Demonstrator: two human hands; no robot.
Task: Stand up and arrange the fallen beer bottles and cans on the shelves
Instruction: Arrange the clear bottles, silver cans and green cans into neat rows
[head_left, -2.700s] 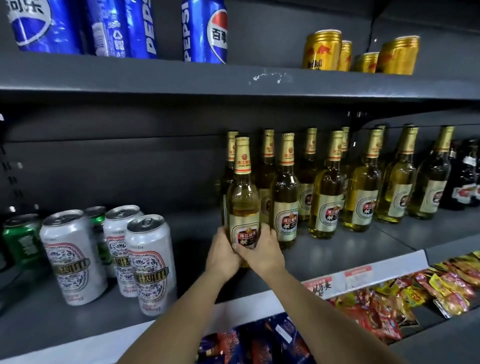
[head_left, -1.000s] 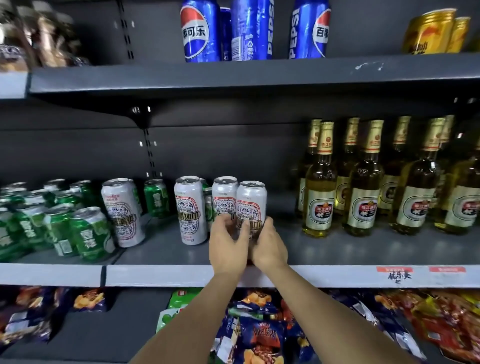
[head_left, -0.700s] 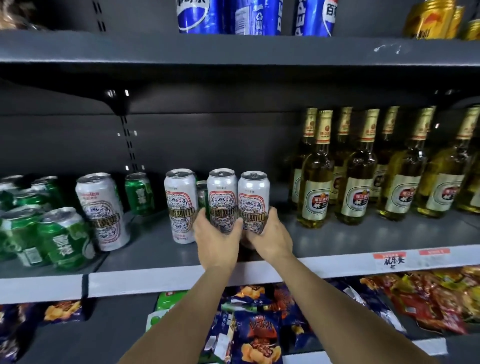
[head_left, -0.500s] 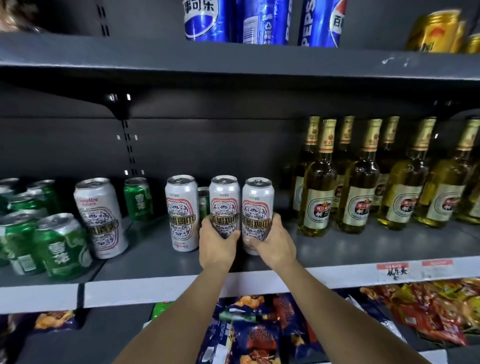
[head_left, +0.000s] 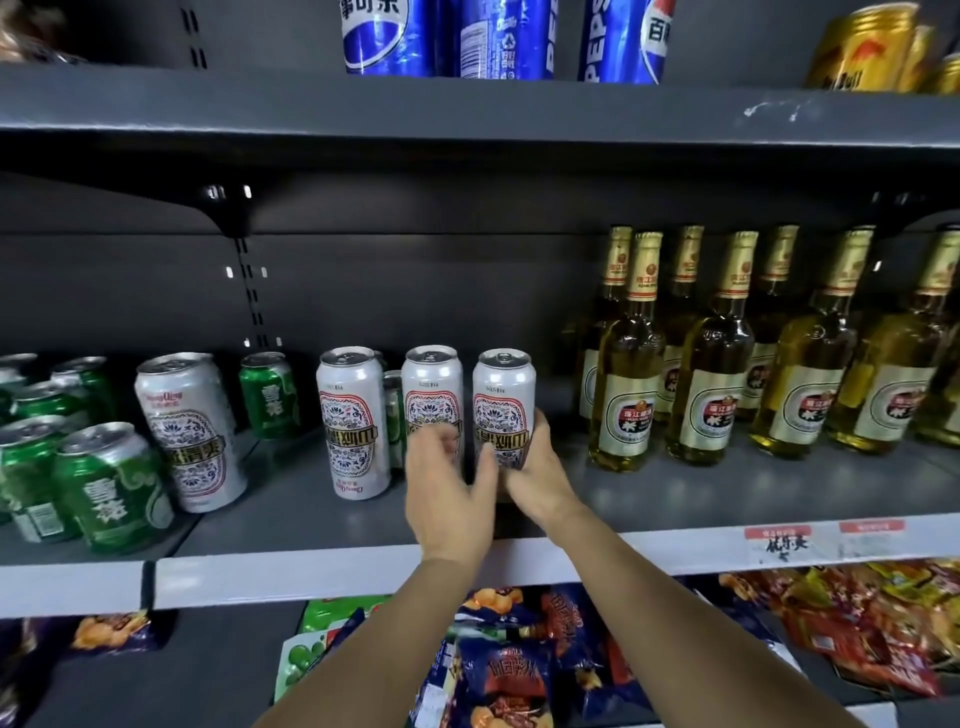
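rightmost white can (head_left: 503, 395): upright on middle shelf (head_left: 675, 499), left of beer bottles (head_left: 628, 364) | right hand (head_left: 535, 475): curled round its lower body | left hand (head_left: 449, 493): fingers blurred, in front of middle white can (head_left: 432, 384), contact cannot be told

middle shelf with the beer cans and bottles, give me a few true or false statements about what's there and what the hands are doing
1. The right hand grips the rightmost white can. True.
2. The white cans by the hands lie on their sides. False: all stand upright, though their labels read upside down.
3. The beer bottles stand to the right of the white cans. True.
4. The green cans are right of the bottles. False: they are at the shelf's left end.
5. The left hand lifts a bottle. False: it is at the middle white can, blurred, grip unclear.
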